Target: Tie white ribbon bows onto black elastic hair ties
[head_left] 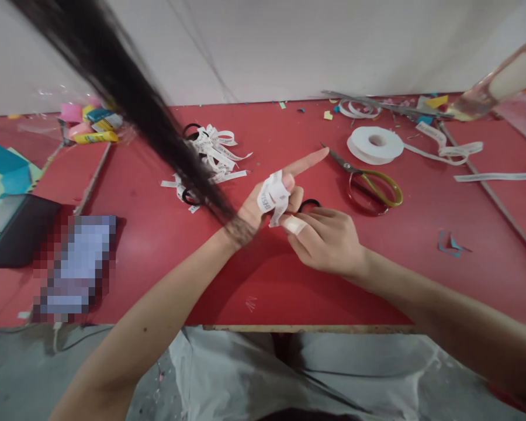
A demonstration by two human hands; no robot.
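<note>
My left hand is raised over the red table, index finger pointing right, with a printed white ribbon piece looped over its fingers. My right hand, a plaster on one finger, meets the left hand and pinches the ribbon's lower end. A black hair tie lies right behind the two hands. A strand of dark hair hangs across the left of the view and hides part of my left wrist.
Scissors with yellow-green handles lie right of my hands, near a white ribbon roll. A pile of cut printed ribbon pieces and black hair ties sits at the back left. A blurred phone and a dark tablet lie left.
</note>
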